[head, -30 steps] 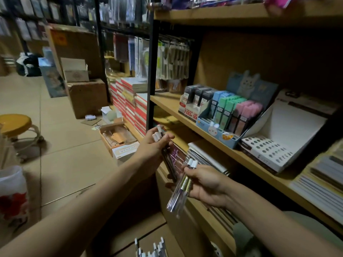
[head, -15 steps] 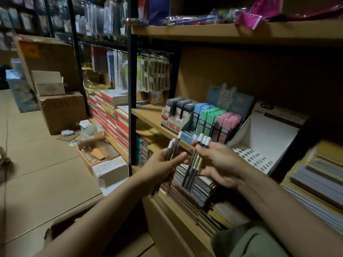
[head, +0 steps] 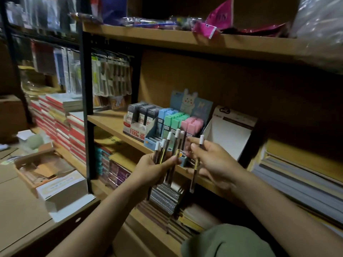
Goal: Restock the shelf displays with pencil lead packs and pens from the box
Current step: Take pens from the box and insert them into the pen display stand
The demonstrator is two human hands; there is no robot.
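From the head camera I see my left hand gripping a fanned bunch of pens, white caps up, thumb across the barrels. My right hand pinches a single pen that hangs nearly upright, its white cap above my fingers and its tip below the shelf edge. Both hands hover just in front of the middle shelf, near each other but not touching.

On that shelf, just behind the pens, stands a blue display tray with a rabbit card at its back, holding blue, green and pink pencil lead packs. To its left, touching it, a white and red tray holds dark grey packs. To the right stands a white cardboard display, its inside bare as far as I can see.

Below the shelf lie stacked notebooks. On the floor to the left sits an open cardboard box beside a white box. The top shelf carries pink and clear wrapped goods
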